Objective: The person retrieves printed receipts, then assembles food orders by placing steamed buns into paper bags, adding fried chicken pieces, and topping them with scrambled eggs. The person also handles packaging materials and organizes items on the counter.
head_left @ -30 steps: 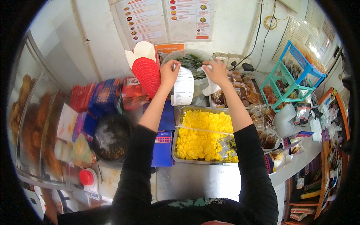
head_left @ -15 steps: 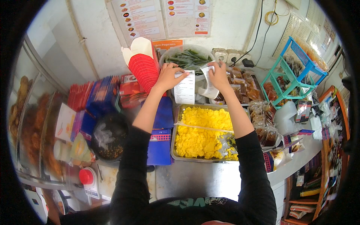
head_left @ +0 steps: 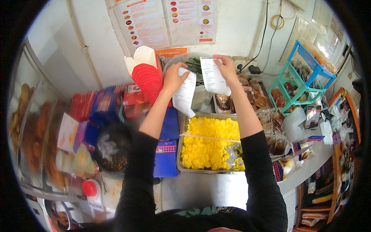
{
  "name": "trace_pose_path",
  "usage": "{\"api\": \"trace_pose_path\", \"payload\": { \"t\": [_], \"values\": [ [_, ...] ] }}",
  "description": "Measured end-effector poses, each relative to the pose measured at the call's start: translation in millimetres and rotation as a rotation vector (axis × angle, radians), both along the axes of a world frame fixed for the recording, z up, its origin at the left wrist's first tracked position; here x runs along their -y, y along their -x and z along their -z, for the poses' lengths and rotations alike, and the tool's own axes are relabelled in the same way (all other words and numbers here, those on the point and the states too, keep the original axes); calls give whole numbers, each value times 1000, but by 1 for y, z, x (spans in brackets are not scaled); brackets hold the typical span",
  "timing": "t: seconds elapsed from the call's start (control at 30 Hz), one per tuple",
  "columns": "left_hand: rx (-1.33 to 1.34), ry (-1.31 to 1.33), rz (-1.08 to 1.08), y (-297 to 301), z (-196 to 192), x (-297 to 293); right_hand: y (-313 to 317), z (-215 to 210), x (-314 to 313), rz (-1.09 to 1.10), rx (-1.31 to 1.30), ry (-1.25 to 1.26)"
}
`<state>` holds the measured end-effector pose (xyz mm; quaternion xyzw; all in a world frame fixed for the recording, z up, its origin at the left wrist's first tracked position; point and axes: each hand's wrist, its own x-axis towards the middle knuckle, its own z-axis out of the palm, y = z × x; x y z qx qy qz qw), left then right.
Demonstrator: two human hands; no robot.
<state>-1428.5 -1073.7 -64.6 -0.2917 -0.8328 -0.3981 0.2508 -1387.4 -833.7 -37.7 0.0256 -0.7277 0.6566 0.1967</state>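
In the upper middle of the frame, the left hand (head_left: 172, 78) pinches one paper slip (head_left: 184, 92) by its top edge, and the right hand (head_left: 226, 68) pinches a second slip (head_left: 211, 75) just beside it. Both hang over a clear tub (head_left: 201, 96) of greens. Below, at centre, a steel tray (head_left: 181, 154) of yellow food sits on the bench (head_left: 201, 189); red cartons (head_left: 147, 75) stand to the left.

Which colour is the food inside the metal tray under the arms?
Bright yellow; the food shows best in the head view.
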Motion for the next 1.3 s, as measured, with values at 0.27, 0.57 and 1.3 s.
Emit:
{"api": "trace_pose_path", "payload": {
  "t": [0.27,0.57,1.3],
  "values": [
    [98,246,-68,12,14,6,-12,13,13,178,364,-1074],
    [58,247,-15,-14,16,14,-18,45,5,192,-2,-864],
    [-34,136,-1,-21,38,15,-103,179,-62,305,441,-615]
  ]
}}
